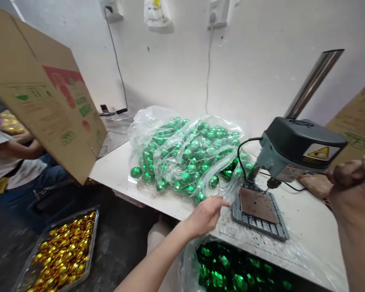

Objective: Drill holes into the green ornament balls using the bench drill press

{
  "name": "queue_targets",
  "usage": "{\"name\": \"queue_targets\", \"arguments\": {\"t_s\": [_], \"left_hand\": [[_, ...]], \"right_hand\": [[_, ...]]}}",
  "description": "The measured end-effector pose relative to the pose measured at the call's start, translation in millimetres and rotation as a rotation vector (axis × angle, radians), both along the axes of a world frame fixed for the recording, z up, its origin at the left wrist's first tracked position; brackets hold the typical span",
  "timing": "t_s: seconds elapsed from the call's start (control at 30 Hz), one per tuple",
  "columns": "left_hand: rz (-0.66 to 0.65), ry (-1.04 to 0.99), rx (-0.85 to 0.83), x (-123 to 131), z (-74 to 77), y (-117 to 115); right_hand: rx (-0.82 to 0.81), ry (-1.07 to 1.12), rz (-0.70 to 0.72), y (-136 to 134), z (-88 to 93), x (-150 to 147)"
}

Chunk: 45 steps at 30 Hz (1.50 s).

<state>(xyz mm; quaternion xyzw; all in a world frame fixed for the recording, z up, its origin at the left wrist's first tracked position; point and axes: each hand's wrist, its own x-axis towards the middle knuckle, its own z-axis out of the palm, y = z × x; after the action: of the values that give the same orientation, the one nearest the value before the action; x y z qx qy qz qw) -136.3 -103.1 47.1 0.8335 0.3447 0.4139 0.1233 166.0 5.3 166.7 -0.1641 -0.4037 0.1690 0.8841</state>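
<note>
My left hand (204,215) pinches the plastic bag (182,134) edge; green balls (185,158) lie just beyond my fingertips. My right hand (353,178) is fisted on the drill (295,150) handle.

Left hand (204,215) by green baubles (185,156)

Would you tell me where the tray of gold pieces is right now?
In the head view, the tray of gold pieces lies low at the bottom left, on the dark floor below the cardboard box and left of the white table.
</note>
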Motion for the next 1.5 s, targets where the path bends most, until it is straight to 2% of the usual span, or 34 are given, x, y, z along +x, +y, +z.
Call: {"name": "queue_targets", "arguments": {"t_s": [0.03,0.07,0.2,0.3,0.47,0.53,0.57,0.63,0.7,0.73,0.8,0.87,1.03,1.17,1.27,1.33,1.5], "left_hand": [[0.012,0.029,-0.043,6,-5.2,20],[0.051,0.079,-0.087,11,-8.7,40],[0.298,0.403,-0.245,18,-12.5,100],[0.415,0.519,-0.342,15,-14.8,124],[0.414,0.466,-0.39,11,-19.3,141],[0.403,0.358,-0.387,13,-17.2,142],[0.38,0.212,-0.403,16,-15.4,140],[0.255,-0.262,-0.509,23,-10.9,132],[0.041,-0.802,-0.687,33,-6.3,118],[-0.062,-1.005,-0.78,38,-4.2,110],[-0.197,-1.273,-0.932,48,-0.5,93],[-0.236,-1.395,-1.037,57,2.2,79],[-0.201,-1.407,-1.226,76,3.8,68],[-0.156,-1.399,-1.241,89,1.6,70],[-0.123,-1.323,-1.18,94,-2.5,69],[-0.083,-1.204,-1.121,95,-6.2,67],[0.15,-0.8,-0.865,96,-13.5,64]], "right_hand": [[-0.048,-0.137,-0.046,-6,4.5,-5],[-0.063,-0.179,-0.097,-10,9.1,-10],[-0.115,-0.214,-0.121,-22,19.0,-24],[-0.128,-0.193,-0.114,-22,18.2,-23],[-0.126,-0.175,-0.095,-16,16.4,-16],[-0.132,-0.166,-0.077,-13,16.8,-14],[-0.134,-0.161,-0.067,-12,17.1,-13],[-0.139,-0.152,-0.043,-10,17.0,-11],[-0.138,-0.148,-0.024,-9,16.4,-10],[-0.134,-0.147,-0.017,-9,15.9,-9],[-0.129,-0.15,-0.006,-9,14.9,-8],[-0.128,-0.159,0.002,-10,13.9,-7],[-0.125,-0.191,0.024,-8,10.3,-7],[-0.112,-0.216,0.034,-5,6.7,-5],[-0.103,-0.233,0.033,-5,5.6,-4],[-0.105,-0.247,0.034,-5,5.6,-4],[-0.119,-0.27,0.045,-6,5.5,-4]]}}
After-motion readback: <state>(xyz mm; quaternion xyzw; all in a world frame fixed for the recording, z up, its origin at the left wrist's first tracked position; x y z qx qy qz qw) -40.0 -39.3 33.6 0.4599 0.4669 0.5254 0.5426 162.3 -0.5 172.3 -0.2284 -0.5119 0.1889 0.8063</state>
